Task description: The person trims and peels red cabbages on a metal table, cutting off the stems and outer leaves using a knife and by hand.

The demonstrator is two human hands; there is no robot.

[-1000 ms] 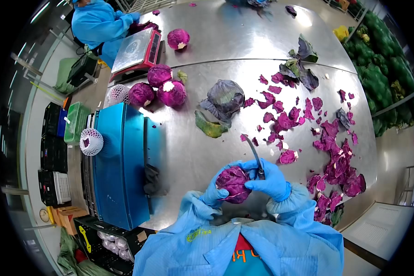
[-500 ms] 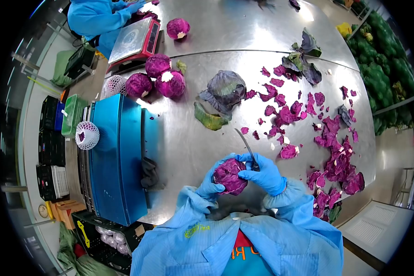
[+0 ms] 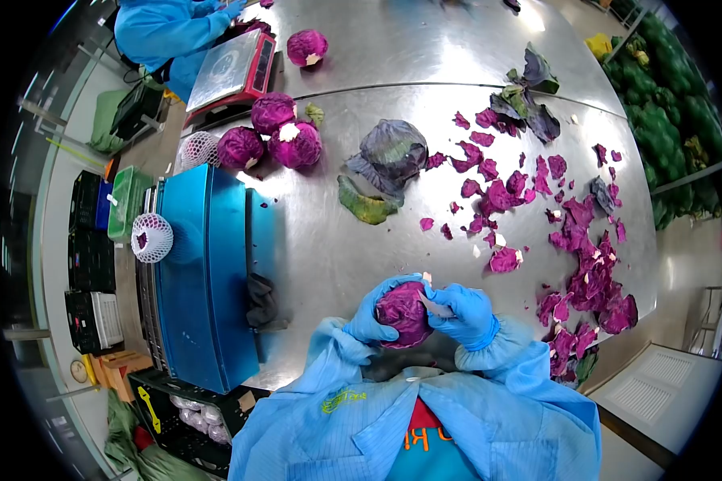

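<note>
A purple cabbage (image 3: 404, 315) is held in front of my chest by my left hand (image 3: 369, 315), whose gloved fingers wrap round its left side. My right hand (image 3: 469, 315), also in a blue glove, is closed on a knife (image 3: 436, 306), with the blade against the cabbage's upper right side. The whitish stem end shows at the top of the cabbage. Beyond my hands, a dark outer-leaved cabbage (image 3: 391, 152) lies on the metal table (image 3: 337, 248) beside a loose green leaf (image 3: 366, 202). Torn purple leaves (image 3: 592, 276) are spread to the right.
Three purple cabbages (image 3: 295, 144) sit near a red scale (image 3: 237, 76), with another (image 3: 307, 48) beyond. A blue machine (image 3: 208, 280) stands left, a black crate (image 3: 188, 425) below it. A co-worker (image 3: 168, 36) stands at the far left. Green net sacks (image 3: 666, 136) are at right.
My right hand has turned the knife from pointing up and away to lying against the cabbage. The cabbage has been turned so that its whitish stem end shows at the top.
</note>
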